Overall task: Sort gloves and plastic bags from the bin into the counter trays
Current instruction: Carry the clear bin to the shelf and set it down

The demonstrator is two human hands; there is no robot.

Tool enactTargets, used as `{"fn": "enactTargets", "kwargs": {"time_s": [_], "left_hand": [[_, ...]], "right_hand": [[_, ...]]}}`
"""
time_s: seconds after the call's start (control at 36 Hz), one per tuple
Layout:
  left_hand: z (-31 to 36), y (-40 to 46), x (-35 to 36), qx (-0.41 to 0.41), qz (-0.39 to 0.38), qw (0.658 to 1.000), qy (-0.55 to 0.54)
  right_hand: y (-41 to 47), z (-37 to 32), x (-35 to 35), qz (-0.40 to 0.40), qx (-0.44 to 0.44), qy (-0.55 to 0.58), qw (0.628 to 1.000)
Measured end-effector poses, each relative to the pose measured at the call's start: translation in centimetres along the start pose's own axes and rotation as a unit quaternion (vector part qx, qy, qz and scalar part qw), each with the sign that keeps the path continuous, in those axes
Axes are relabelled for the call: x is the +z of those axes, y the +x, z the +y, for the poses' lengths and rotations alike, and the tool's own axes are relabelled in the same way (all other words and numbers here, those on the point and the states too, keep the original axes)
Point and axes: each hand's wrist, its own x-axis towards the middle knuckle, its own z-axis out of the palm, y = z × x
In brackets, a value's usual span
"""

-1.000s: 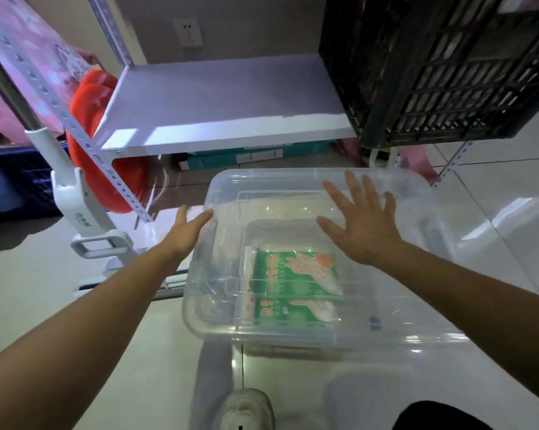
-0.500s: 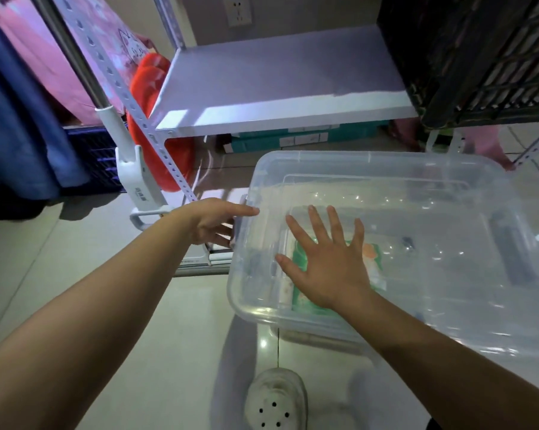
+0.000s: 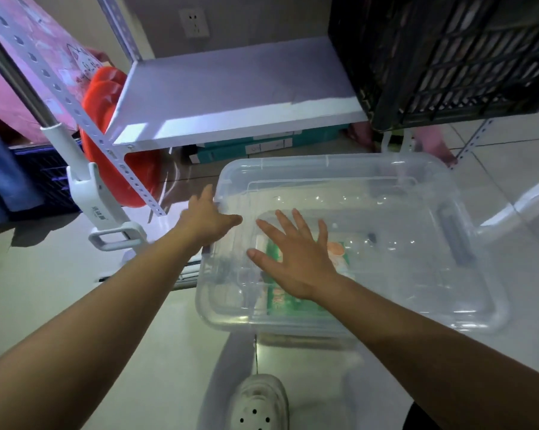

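Observation:
A clear plastic bin [image 3: 339, 164] with its lid on sits on the tiled floor. Through the lid shows a green printed packet [image 3: 293, 304] lying flat at the bin's left end. My left hand [image 3: 206, 221] is at the bin's left rim, thumb lying over the lid edge and fingers curled around the side. My right hand [image 3: 296, 262] rests flat on the lid above the packet, fingers spread, holding nothing. Other contents of the bin are too faint to make out.
A white shelf board [image 3: 231, 88] hangs just beyond the bin, with a black slatted crate [image 3: 448, 51] on its right end. A teal box [image 3: 262, 147] lies under it. A red object [image 3: 106, 88] and a white-handled tool [image 3: 100, 206] stand left. My white shoe [image 3: 258, 405] is below.
My right hand slid left across the lid to the bin's left end. My left hand went from open beside the rim to curled on the left edge.

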Motion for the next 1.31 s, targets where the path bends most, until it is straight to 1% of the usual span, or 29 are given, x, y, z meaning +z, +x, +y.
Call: {"fn": "enactTargets", "kwargs": {"time_s": [0.06, 0.11, 0.19, 0.22, 0.28, 0.31, 0.36, 0.42, 0.44, 0.5, 0.56, 0.58, 0.64, 0.72, 0.78, 0.92, 1.03, 1.11, 1.22, 1.31], "left_hand": [[0.8, -0.7, 1.6, 0.096, 0.063, 0.991, 0.074], [1.9, -1.9, 3.7, 0.174, 0.09, 0.974, 0.117], [3.4, -4.3, 7.0, 0.284, 0.067, 0.939, 0.181], [3.8, -5.0, 8.0, 0.316, 0.055, 0.924, 0.207], [4.1, -6.0, 9.5, 0.359, 0.036, 0.901, 0.241], [4.1, -6.4, 10.0, 0.37, 0.028, 0.894, 0.251], [3.8, -6.9, 11.0, 0.378, 0.016, 0.887, 0.265], [3.6, -7.2, 11.6, 0.375, 0.007, 0.886, 0.271], [3.6, -7.3, 11.8, 0.374, 0.004, 0.886, 0.273], [3.7, -7.4, 11.9, 0.375, 0.0, 0.883, 0.281], [3.8, -7.4, 12.0, 0.374, 0.0, 0.881, 0.289], [3.8, -7.5, 12.1, 0.372, 0.001, 0.882, 0.288], [3.8, -7.5, 12.1, 0.371, 0.005, 0.882, 0.29], [3.9, -7.5, 12.1, 0.372, 0.007, 0.88, 0.297], [3.9, -7.6, 12.1, 0.373, 0.008, 0.879, 0.297], [4.0, -7.6, 12.0, 0.374, 0.007, 0.879, 0.297], [4.1, -7.7, 12.1, 0.375, 0.008, 0.879, 0.294], [4.2, -7.6, 12.2, 0.375, 0.01, 0.88, 0.293], [4.2, -7.5, 12.6, 0.377, 0.017, 0.878, 0.294], [4.2, -7.4, 12.8, 0.382, 0.022, 0.877, 0.29]], "right_hand": [[-0.5, 1.1, -2.1, 0.027, 0.018, 0.063, 0.997], [-1.1, 3.4, -5.0, 0.079, 0.05, 0.058, 0.994], [-1.7, 8.1, -10.1, 0.125, 0.141, 0.092, 0.978], [-1.9, 10.0, -11.9, 0.134, 0.18, 0.129, 0.966], [-2.4, 13.6, -15.2, 0.148, 0.243, 0.24, 0.928], [-2.8, 15.3, -16.6, 0.149, 0.271, 0.288, 0.906], [-3.9, 18.5, -18.7, 0.133, 0.349, 0.347, 0.86], [-5.2, 21.4, -19.7, 0.093, 0.453, 0.382, 0.8], [-6.0, 22.7, -19.8, 0.067, 0.487, 0.398, 0.775], [-7.1, 24.8, -19.5, 0.021, 0.501, 0.455, 0.736], [-7.8, 26.3, -18.3, 0.0, 0.483, 0.526, 0.7], [-7.9, 26.8, -17.6, -0.006, 0.473, 0.55, 0.688], [-7.7, 27.1, -16.2, -0.017, 0.46, 0.577, 0.675], [-7.3, 27.2, -15.3, -0.014, 0.46, 0.578, 0.673], [-7.0, 27.2, -15.7, -0.004, 0.472, 0.552, 0.687], [-6.3, 26.7, -18.7, -0.017, 0.488, 0.455, 0.745], [-5.4, 25.2, -20.2, -0.056, 0.482, 0.359, 0.797], [-4.4, 23.7, -20.1, -0.076, 0.482, 0.282, 0.826], [-3.3, 22.5, -19.1, -0.088, 0.494, 0.205, 0.84], [-3.0, 22.2, -18.8, -0.088, 0.501, 0.185, 0.841]]}}
